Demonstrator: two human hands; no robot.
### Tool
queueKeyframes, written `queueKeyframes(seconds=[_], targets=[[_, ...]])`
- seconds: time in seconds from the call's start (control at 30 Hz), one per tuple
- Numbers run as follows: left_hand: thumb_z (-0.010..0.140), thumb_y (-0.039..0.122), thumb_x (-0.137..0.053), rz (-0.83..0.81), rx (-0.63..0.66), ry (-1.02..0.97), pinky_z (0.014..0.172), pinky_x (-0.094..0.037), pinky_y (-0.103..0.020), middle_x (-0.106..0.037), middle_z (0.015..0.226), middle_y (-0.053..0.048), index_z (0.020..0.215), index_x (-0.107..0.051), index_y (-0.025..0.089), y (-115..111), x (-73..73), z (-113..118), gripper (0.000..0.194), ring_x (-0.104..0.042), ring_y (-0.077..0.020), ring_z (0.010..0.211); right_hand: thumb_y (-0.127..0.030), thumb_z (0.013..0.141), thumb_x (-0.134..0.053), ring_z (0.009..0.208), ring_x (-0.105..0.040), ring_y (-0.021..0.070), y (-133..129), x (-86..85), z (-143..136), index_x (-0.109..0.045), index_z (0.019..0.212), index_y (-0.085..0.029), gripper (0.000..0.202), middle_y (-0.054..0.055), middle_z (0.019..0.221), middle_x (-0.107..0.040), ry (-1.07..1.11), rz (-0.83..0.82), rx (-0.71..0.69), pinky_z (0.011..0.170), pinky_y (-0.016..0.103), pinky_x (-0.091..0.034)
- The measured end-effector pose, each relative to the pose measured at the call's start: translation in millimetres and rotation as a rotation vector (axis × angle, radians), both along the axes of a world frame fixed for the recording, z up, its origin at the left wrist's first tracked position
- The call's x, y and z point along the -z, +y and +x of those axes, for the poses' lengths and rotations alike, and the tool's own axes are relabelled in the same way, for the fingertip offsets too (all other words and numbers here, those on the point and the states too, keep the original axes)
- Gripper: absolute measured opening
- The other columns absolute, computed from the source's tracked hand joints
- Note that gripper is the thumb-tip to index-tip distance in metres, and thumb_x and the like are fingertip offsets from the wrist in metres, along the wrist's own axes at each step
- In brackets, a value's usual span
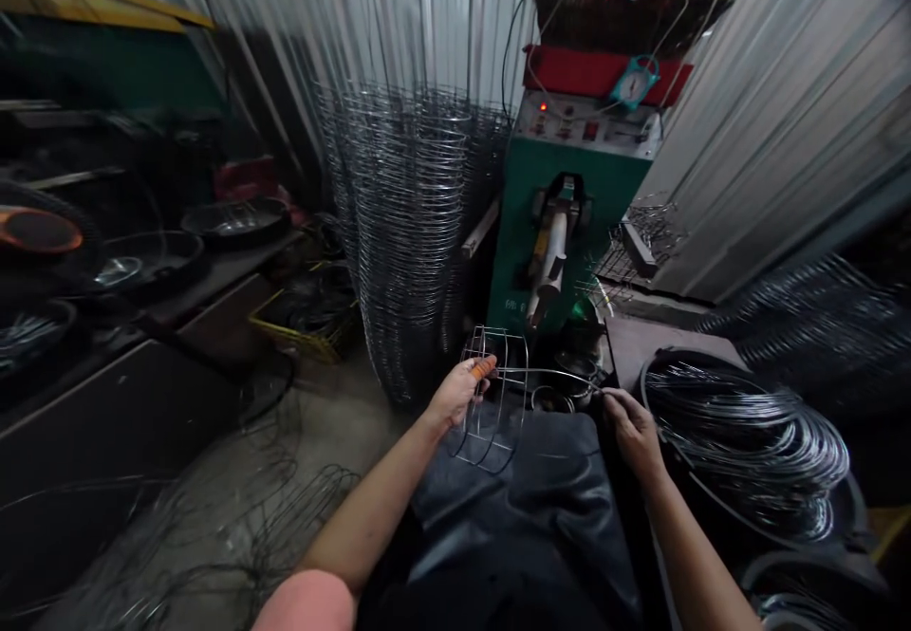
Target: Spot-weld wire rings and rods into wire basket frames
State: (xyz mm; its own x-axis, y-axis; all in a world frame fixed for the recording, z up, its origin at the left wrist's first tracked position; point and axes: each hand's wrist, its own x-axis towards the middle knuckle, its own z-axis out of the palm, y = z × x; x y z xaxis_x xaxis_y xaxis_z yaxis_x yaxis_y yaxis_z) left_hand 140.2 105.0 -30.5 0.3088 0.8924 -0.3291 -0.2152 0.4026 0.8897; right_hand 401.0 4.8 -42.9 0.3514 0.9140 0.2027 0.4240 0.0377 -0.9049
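Note:
My left hand (455, 394), with an orange covering on a finger, is closed around the side of a round wire frame (509, 413). The frame stands on edge above the dark apron (555, 455) on my lap. My right hand (633, 430) pinches the end of a thin curved metal wire (551, 371). That wire stretches left to the frame beside my left fingers; whether it is joined there I cannot tell. Just beyond my hands stands a green machine (509, 232) with a pale electrode arm (551, 261) pointing down toward me.
A tall stack of wire rings (413, 204) rises left of the machine. At my right, a black tub (651, 384) holds coiled wire hoops (761, 432). A yellow crate (285, 332) and loose wire frames (263, 536) lie on the floor at left. A dial scale (636, 83) hangs from the machine.

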Motion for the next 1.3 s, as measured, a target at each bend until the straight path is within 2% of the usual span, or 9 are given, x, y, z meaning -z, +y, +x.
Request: queueKeyframes(seconds=[0.1, 0.23, 0.37, 0.57, 0.7, 0.83, 1.03, 1.17, 1.3], targets=[[0.052, 0.055, -0.072, 0.023, 0.02, 0.034, 0.045, -0.023, -0.017, -0.055, 0.071, 0.001, 0.073, -0.053, 0.015, -0.4, 7.8, -1.3, 0.049, -0.041, -0.0056, 0.054, -0.047, 0.08, -0.05, 0.071, -0.058, 0.0167, 7.5, -8.2, -4.0, -0.064, 0.086, -0.017, 0.034, 0.004, 0.078, -0.064, -0.05, -0.09, -0.212, 0.065, 0.025, -0.046], [0.058, 0.056, -0.068, 0.13, 0.103, 0.087, 0.047, -0.027, -0.019, -0.051, 0.064, 0.002, 0.07, -0.053, 0.015, -7.0, 13.9, 3.3, 0.046, -0.039, -0.0065, 0.053, -0.042, 0.081, -0.05, 0.081, -0.059, 0.0188, 26.5, -29.4, -29.0, -0.066, 0.088, -0.017, 0.031, 0.004, 0.084, -0.066, -0.193, -0.255, -0.498, 0.075, 0.028, -0.045], [0.066, 0.054, -0.064, 0.205, 0.161, 0.068, 0.05, -0.032, -0.02, -0.05, 0.061, 0.003, 0.071, -0.052, 0.015, -14.7, 20.8, 5.0, 0.041, -0.042, -0.008, 0.053, -0.029, 0.075, -0.057, 0.081, -0.06, 0.018, 46.6, -30.2, -53.6, -0.067, 0.086, -0.017, 0.019, 0.003, 0.085, -0.067, -0.236, -0.293, -0.624, 0.076, 0.027, -0.044], [0.063, 0.057, -0.064, 0.162, 0.156, 0.176, 0.046, -0.029, -0.02, -0.046, 0.056, 0.005, 0.074, -0.054, 0.014, -17.6, 30.0, -7.3, 0.046, -0.039, -0.0077, 0.048, -0.015, 0.071, -0.06, 0.08, -0.059, 0.0163, 53.8, -11.9, -68.1, -0.066, 0.082, -0.015, 0.012, 0.002, 0.081, -0.066, -0.199, -0.311, -0.549, 0.074, 0.025, -0.044], [0.056, 0.06, -0.068, 0.144, 0.173, 0.31, 0.052, -0.038, -0.022, -0.057, 0.066, 0.0, 0.086, -0.059, 0.013, -22.6, 31.3, -18.7, 0.057, -0.05, -0.0121, 0.057, -0.013, 0.07, -0.064, 0.078, -0.058, 0.0152, 45.4, -12.9, -77.6, -0.064, 0.079, -0.014, 0.008, 0.0, 0.078, -0.064, -0.165, -0.342, -0.534, 0.072, 0.023, -0.043], [0.053, 0.058, -0.071, 0.113, 0.185, 0.391, 0.052, -0.04, -0.022, -0.058, 0.064, 0.001, 0.089, -0.06, 0.015, -20.1, 33.2, -21.9, 0.058, -0.054, -0.0137, 0.058, -0.012, 0.07, -0.066, 0.073, -0.055, 0.012, 45.9, -13.6, -73.7, -0.062, 0.076, -0.017, 0.008, -0.005, 0.072, -0.06, -0.06, -0.375, -0.503, 0.067, 0.019, -0.041], [0.052, 0.053, -0.073, 0.023, 0.105, 0.449, 0.053, -0.045, -0.024, -0.061, 0.065, 0.001, 0.093, -0.058, 0.018, -28.8, 16.1, -21.2, 0.056, -0.056, -0.014, 0.056, -0.018, 0.075, -0.065, 0.067, -0.049, 0.0086, 38.9, -17.4, -61.5, -0.057, 0.078, -0.014, 0.009, -0.006, 0.067, -0.052, -0.075, -0.408, -0.415, 0.06, 0.017, -0.036], [0.053, 0.049, -0.072, 0.076, 0.121, 0.487, 0.051, -0.046, -0.026, -0.06, 0.061, 0.001, 0.083, -0.058, 0.018, -28.1, 7.0, -23.5, 0.045, -0.054, -0.0146, 0.052, -0.023, 0.071, -0.07, 0.064, -0.046, 0.008, 32.6, -17.1, -58.3, -0.053, 0.071, -0.015, 0.018, -0.007, 0.062, -0.048, -0.104, -0.376, -0.431, 0.057, 0.017, -0.033], [0.05, 0.049, -0.073, 0.175, 0.076, 0.442, 0.05, -0.045, -0.025, -0.059, 0.061, 0.001, 0.077, -0.057, 0.019, -20.4, 19.4, -25.3, 0.043, -0.055, -0.0149, 0.054, -0.023, 0.071, -0.07, 0.063, -0.044, 0.0073, 33.1, -5.1, -58.4, -0.052, 0.07, -0.016, 0.02, -0.008, 0.061, -0.046, -0.052, -0.29, -0.43, 0.056, 0.017, -0.033]])
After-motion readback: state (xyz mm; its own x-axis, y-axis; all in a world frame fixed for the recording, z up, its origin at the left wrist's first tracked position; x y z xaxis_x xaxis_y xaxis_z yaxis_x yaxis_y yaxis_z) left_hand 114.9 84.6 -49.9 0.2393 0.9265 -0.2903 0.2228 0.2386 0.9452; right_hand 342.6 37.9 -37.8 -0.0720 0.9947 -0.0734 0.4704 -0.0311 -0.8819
